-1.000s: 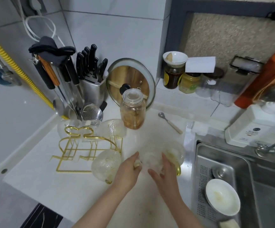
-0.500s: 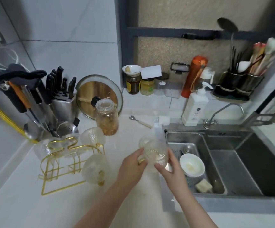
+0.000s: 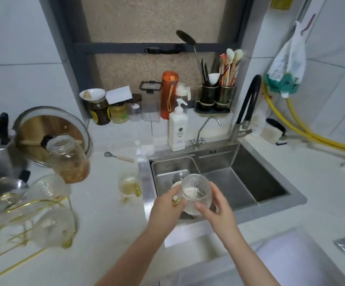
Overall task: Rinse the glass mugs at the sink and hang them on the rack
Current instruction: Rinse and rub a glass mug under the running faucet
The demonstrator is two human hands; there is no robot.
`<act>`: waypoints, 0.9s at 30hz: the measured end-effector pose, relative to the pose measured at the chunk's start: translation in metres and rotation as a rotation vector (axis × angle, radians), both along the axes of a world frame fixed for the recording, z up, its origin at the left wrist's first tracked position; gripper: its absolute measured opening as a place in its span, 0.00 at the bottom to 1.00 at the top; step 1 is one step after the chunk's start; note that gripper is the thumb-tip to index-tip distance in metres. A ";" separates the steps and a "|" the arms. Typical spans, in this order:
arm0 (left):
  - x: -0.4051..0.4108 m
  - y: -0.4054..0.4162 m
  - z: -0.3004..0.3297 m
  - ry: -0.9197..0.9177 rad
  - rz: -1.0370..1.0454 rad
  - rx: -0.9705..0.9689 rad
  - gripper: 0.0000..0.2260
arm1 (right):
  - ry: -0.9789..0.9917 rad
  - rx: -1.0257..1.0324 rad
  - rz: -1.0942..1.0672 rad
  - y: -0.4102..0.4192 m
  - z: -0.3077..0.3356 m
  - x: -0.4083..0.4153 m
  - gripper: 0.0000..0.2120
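— Head view: both hands are on one textured glass mug (image 3: 196,194), held over the near left corner of the sink (image 3: 270,195). My left hand (image 3: 165,205) pinches its gold handle; my right hand (image 3: 217,207) curls around the body.

— Where are the other mugs?

— One mug with a gold handle (image 3: 128,183) stands on the counter just left of the sink. Two more hang on the gold wire rack (image 3: 6,228) at far left. I also see a black gooseneck tap (image 3: 248,104) behind the basin.
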State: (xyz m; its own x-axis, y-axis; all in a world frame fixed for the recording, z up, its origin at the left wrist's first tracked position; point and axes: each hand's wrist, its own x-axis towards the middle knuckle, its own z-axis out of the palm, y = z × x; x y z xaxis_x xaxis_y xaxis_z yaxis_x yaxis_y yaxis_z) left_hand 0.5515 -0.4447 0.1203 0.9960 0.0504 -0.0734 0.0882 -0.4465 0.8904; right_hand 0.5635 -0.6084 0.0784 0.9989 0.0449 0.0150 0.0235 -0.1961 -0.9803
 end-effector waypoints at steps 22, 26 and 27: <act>0.124 -0.203 -0.007 0.021 -0.015 0.000 0.16 | 0.060 0.005 0.105 -0.203 0.005 0.134 0.28; 0.165 -0.208 -0.012 0.047 -0.022 0.010 0.18 | 0.144 0.109 0.030 -0.200 -0.005 0.170 0.17; 0.175 -0.209 -0.015 0.051 -0.022 0.012 0.18 | 0.174 0.129 0.017 -0.198 -0.006 0.177 0.16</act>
State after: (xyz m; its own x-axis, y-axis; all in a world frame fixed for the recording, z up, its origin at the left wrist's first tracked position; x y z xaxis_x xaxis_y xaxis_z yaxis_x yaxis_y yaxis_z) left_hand 0.7263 -0.6540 0.1057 0.9919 0.0297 -0.1233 0.1231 -0.4597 0.8795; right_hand 0.7409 -0.8063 0.0726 0.9861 0.0704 -0.1508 -0.1459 -0.0696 -0.9868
